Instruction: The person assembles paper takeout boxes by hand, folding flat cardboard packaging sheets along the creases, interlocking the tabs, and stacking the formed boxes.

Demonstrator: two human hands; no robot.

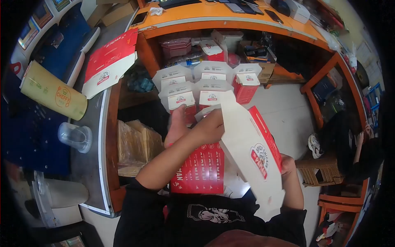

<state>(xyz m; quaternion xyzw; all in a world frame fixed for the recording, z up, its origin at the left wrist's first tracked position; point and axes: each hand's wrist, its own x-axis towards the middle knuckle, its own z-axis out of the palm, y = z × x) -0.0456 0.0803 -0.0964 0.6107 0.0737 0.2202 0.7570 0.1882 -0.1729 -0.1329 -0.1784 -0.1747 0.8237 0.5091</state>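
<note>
A red and white cardboard box (240,140), part folded with a printed logo on its white panel, is held tilted in front of my chest. My left hand (210,125) grips its upper left edge, the fingertips hidden behind the card. My right hand (288,164) is closed round the red side at the right, its fingers partly hidden. Under my left forearm lies a stack of flat red cartons (197,173) with white lettering. Just beyond, several folded red and white boxes (246,88) stand in rows with their lids raised.
At left, a grey-topped table (103,136) carries a flat red carton (111,61), a yellow paper cup (55,90) and a clear plastic cup (75,137). An orange desk (205,18) stands ahead. A bare foot (176,127) is by the boxes. Another person's shoe (314,145) shows near a wicker stool (319,172).
</note>
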